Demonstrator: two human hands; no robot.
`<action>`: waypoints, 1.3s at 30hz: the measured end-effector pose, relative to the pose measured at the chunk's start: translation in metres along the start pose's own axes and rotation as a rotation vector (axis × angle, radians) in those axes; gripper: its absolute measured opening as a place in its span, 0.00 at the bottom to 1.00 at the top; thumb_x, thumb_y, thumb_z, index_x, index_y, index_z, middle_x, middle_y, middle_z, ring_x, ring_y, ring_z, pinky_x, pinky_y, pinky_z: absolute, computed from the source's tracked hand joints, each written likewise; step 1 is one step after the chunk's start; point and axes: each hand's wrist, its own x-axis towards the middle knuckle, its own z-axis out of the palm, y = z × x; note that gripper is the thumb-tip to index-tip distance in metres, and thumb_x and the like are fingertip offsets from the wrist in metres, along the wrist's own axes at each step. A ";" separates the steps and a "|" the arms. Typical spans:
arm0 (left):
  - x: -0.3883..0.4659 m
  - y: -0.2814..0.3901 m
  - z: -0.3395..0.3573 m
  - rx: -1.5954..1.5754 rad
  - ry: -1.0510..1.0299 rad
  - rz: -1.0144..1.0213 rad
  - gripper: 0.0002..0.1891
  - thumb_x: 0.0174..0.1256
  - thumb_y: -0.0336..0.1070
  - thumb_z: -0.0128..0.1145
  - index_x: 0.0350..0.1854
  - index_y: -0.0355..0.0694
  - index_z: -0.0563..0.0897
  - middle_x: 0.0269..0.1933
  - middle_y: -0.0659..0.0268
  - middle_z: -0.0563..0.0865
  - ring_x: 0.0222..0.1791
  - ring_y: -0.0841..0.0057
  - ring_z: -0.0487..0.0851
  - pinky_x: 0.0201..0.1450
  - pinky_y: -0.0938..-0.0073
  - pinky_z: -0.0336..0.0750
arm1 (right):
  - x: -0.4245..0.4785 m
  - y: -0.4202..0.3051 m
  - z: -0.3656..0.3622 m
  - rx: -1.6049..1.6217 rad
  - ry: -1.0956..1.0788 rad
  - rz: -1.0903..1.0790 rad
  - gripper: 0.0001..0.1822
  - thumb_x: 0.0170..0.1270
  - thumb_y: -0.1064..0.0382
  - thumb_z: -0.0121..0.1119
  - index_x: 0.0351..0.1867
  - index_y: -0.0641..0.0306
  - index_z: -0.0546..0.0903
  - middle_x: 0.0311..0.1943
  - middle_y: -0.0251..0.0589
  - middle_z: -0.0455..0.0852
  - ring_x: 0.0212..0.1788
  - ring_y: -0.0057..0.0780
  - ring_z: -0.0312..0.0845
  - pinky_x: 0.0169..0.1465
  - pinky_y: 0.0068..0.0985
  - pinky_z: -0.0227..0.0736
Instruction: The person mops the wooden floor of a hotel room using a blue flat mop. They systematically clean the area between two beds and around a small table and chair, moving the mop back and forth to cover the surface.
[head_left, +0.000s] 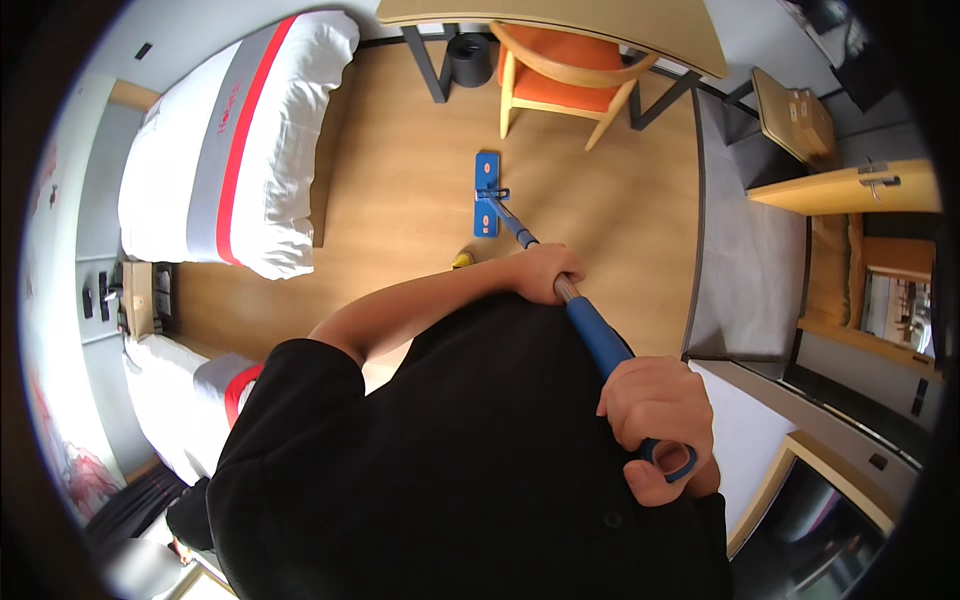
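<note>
My left hand (547, 271) is closed around the metal pole of a flat mop, just above the pole's lower blue part. Nearer to me, my right hand (658, 424) grips the end of the blue handle sleeve (598, 334), whose looped tip shows between thumb and fingers. The pole slants away to the blue rectangular mop head (487, 217), which lies on the wood-look floor (397, 172). A yellow shoe tip (463, 260) shows on the floor just below the mop head.
A bed (277, 150) with white bedding stands at left, a second bed (169, 405) below it. Ahead are a desk (555, 19), a wooden chair with orange seat (566, 82) and a black bin (470, 61). At right, a dark floor edge borders grey flooring (739, 277) and a door (840, 187).
</note>
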 end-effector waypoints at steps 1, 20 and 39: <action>0.012 0.001 0.007 -0.017 -0.023 0.017 0.13 0.45 0.34 0.64 0.18 0.39 0.70 0.21 0.55 0.75 0.24 0.52 0.75 0.27 0.56 0.64 | -0.011 -0.003 -0.008 -0.014 0.007 0.004 0.13 0.44 0.61 0.63 0.16 0.57 0.69 0.14 0.31 0.73 0.15 0.33 0.72 0.31 0.29 0.78; 0.152 0.019 0.148 0.070 -0.321 0.092 0.17 0.57 0.43 0.69 0.19 0.40 0.77 0.21 0.56 0.80 0.25 0.52 0.81 0.31 0.54 0.72 | -0.203 -0.030 -0.128 0.077 -0.158 0.144 0.17 0.48 0.49 0.66 0.30 0.59 0.77 0.36 0.42 0.82 0.39 0.40 0.82 0.62 0.41 0.73; 0.179 -0.022 0.320 0.090 -1.195 0.084 0.16 0.62 0.48 0.68 0.30 0.38 0.88 0.31 0.50 0.88 0.34 0.55 0.84 0.39 0.54 0.76 | -0.325 -0.095 -0.051 0.640 0.804 1.797 0.12 0.75 0.62 0.64 0.54 0.62 0.77 0.21 0.25 0.72 0.16 0.10 0.61 0.18 0.16 0.54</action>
